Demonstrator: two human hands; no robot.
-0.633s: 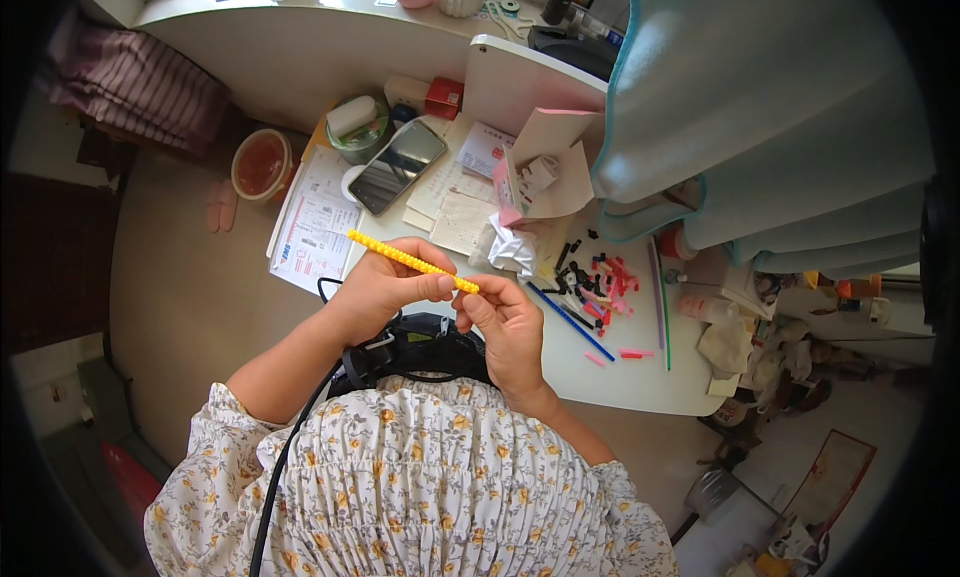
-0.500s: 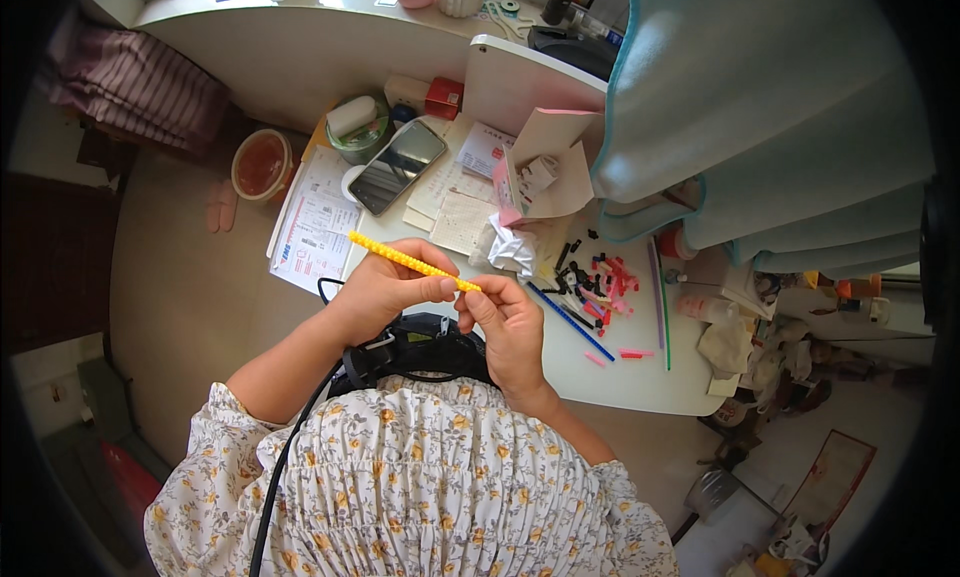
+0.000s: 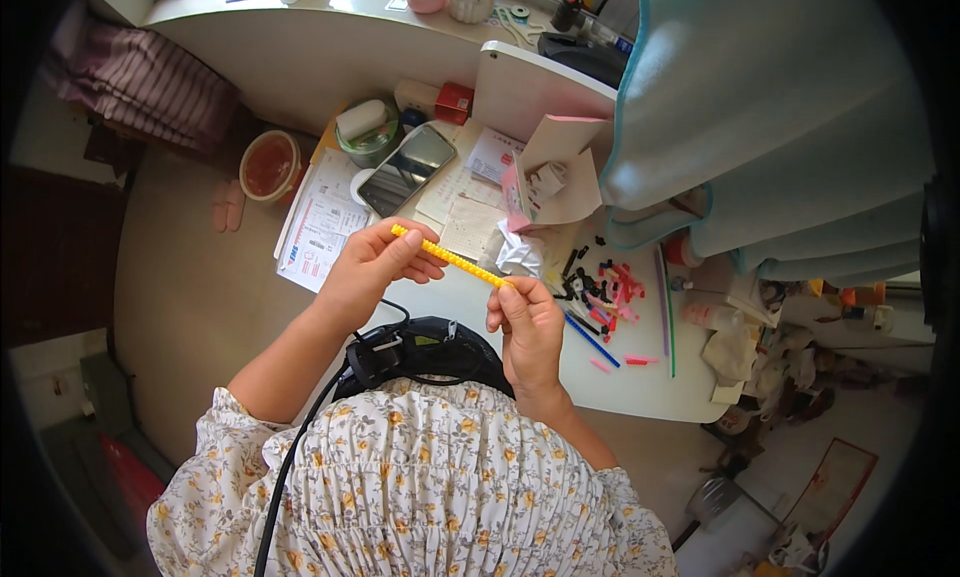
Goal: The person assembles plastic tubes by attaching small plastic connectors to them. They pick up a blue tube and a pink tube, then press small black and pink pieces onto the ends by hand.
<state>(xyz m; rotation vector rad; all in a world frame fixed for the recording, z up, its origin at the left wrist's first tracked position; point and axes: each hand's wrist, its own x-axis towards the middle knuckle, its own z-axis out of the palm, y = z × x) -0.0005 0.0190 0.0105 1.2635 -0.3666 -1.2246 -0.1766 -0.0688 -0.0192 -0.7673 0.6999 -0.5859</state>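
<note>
A person in a flowered blouse point(image 3: 430, 477) sits at a white desk point(image 3: 640, 392) and holds a knobbly yellow rod point(image 3: 450, 258) above its near edge with both bare hands. The left hand point(image 3: 368, 269) pinches the rod's far-left end between thumb and forefinger, the other fingers loosely curled. The right hand point(image 3: 532, 332) grips the near-right end between thumb and fingertips, so the rod slants down toward the right between them. Right of the right hand, a blue rod point(image 3: 592, 339) lies beside a scatter of small black pieces point(image 3: 578, 280) and pink pieces point(image 3: 630, 285). Farther right, a purple rod point(image 3: 662, 287) and a green rod point(image 3: 671, 332) lie side by side. Beyond the hands are a crumpled white tissue point(image 3: 520, 249), an open pink-and-white box point(image 3: 565, 172) and a dark phone point(image 3: 407, 170); printed papers point(image 3: 322, 239) cover the desk's left side. A black bag point(image 3: 445, 349) rests against the person's front, below the hands. A pale blue curtain point(image 3: 770, 107) hangs at far right.
</note>
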